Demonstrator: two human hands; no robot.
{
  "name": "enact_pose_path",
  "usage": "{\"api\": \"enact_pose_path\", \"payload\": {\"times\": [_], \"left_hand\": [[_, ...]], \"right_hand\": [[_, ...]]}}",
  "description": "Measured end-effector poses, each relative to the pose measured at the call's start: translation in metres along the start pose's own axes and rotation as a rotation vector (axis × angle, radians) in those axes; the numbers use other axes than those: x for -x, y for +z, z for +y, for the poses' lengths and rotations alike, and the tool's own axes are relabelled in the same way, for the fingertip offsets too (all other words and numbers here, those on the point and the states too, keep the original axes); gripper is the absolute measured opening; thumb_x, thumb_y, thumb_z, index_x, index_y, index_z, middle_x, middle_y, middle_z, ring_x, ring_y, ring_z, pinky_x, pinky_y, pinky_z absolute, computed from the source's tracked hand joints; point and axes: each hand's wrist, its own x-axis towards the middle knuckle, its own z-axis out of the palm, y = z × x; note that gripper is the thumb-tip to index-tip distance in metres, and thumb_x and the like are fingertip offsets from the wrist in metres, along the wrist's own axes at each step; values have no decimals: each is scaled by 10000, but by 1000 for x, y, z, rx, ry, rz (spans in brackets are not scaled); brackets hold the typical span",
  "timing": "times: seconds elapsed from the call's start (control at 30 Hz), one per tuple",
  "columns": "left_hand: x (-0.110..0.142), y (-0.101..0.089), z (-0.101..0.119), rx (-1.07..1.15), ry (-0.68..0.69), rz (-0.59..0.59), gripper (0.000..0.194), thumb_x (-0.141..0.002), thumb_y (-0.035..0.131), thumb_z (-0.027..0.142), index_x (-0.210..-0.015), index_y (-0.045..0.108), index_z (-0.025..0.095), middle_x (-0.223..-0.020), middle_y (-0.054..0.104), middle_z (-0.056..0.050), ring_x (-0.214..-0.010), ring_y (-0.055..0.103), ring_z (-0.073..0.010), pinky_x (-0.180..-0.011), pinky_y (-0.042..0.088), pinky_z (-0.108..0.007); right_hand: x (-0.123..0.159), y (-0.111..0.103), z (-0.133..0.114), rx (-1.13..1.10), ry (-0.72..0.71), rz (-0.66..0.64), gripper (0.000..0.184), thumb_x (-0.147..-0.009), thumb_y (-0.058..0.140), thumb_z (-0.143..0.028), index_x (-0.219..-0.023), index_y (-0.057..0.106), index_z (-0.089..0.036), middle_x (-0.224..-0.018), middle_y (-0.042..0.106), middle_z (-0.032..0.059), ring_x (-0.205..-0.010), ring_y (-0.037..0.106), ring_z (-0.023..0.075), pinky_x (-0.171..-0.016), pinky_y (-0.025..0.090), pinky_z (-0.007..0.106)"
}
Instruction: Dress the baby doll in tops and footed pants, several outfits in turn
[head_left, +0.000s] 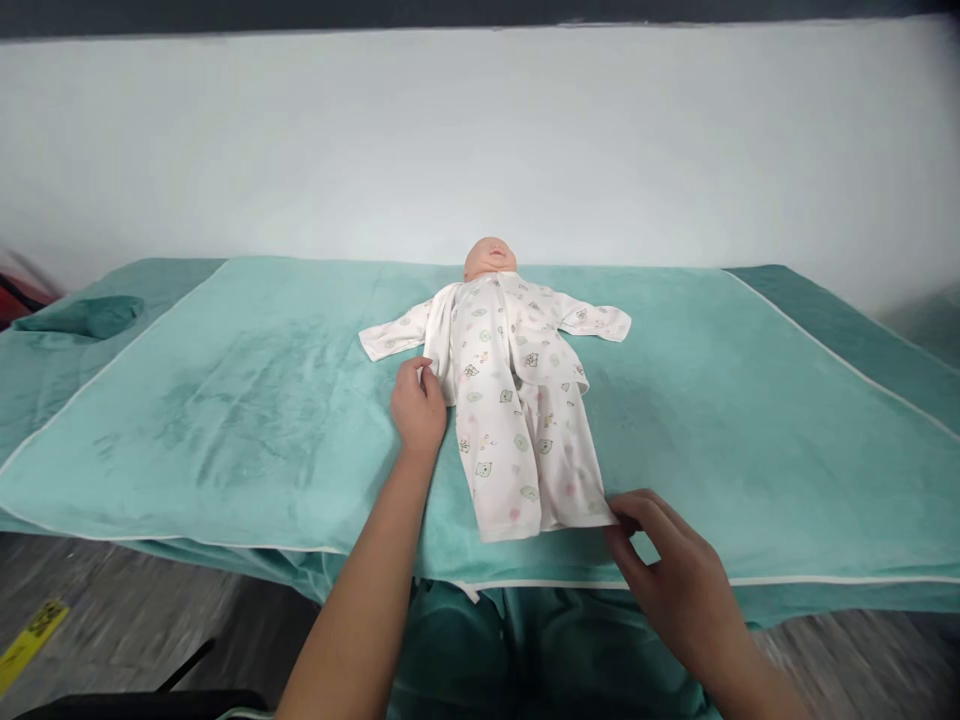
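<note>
A baby doll (491, 258) lies on its back, its head at the far end. It is dressed in a white printed baby shirt (544, 325), whose sleeves spread out to both sides, and matching baby pants (499, 450). The shirt's front is open, with one flap lying over the pants on the right. My left hand (420, 405) is closed at the shirt's left edge, its fingertips pinching the cloth near the side. My right hand (671, 570) pinches the outer corner of the right pant leg's hem between thumb and index finger. The doll's hands and feet are hidden.
Under the doll a teal plush cover (247, 400) with white piping spreads across the bed. A white wall (480, 140) rises directly behind it. A red item (19, 300) shows at the far left, and a yellow floor label (34, 640) lies lower down.
</note>
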Motion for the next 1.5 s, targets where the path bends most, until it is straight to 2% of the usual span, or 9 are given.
{"api": "enact_pose_path", "payload": {"times": [0.2,0.33,0.47,0.6,0.9,1.07,1.27,1.37,1.5], "left_hand": [[0,0,0,8,5,12,209,-937,431,180,-1030,619,190,-1056,702,-77,-993,654,-215,-871,480,-327],[0,-1,0,5,-10,-4,214,-938,432,185,-1036,622,188,-1033,707,-74,-956,657,-218,-840,479,-328],[0,0,0,2,-16,-5,213,-936,434,187,-1038,622,191,-1036,708,-74,-957,657,-221,-839,478,-330],[0,0,0,8,-13,5,214,-936,432,186,-1036,621,194,-1042,705,-74,-972,652,-222,-860,477,-337],[1,0,1,22,-23,-4,217,-933,427,185,-1038,616,204,-1053,702,-72,-963,650,-220,-848,482,-338],[1,0,0,19,-13,-9,218,-928,425,184,-1030,616,207,-1057,703,-68,-970,651,-215,-849,481,-332],[0,0,1,13,-17,-6,219,-927,424,179,-1018,621,207,-1051,705,-63,-961,652,-209,-837,477,-321],[1,0,1,23,-19,-11,221,-930,423,177,-1026,620,206,-1048,701,-65,-952,652,-210,-837,477,-324],[1,-1,1,14,-16,-13,220,-930,424,173,-1028,619,202,-1049,699,-69,-958,652,-215,-843,478,-330]], "right_hand": [[-6,-13,-4,6,-262,-68,101,-941,530,-143,-998,521,-226,-879,590,32,-727,542,162,-634,454,287],[-8,-13,1,28,-279,-88,86,-943,564,-168,-1010,543,-217,-931,607,54,-767,571,176,-650,478,302],[-11,-4,-3,32,-303,29,302,-931,627,-195,-1224,554,-191,-1148,606,126,-1019,599,240,-823,525,358],[-17,3,-10,74,-318,69,416,-929,601,-126,-1331,541,-213,-1204,593,130,-1049,578,251,-847,515,389],[-27,-2,-23,-45,-444,-72,250,-935,587,-64,-1144,624,-197,-1016,647,80,-935,550,217,-788,459,388],[-40,-6,-28,-70,-414,-157,120,-943,646,-185,-1057,653,-224,-986,662,47,-900,555,206,-772,446,382],[-79,-3,-28,72,-355,6,240,-969,546,-138,-1182,647,-180,-1165,668,98,-1035,560,246,-875,484,406],[-101,4,-29,212,-366,-39,277,-980,526,-174,-1225,652,-202,-1325,641,81,-1181,528,294,-954,456,459],[-116,14,-36,277,-388,-86,206,-990,521,-198,-1046,718,-224,-1289,678,48,-1216,530,292,-1003,408,496]]}}
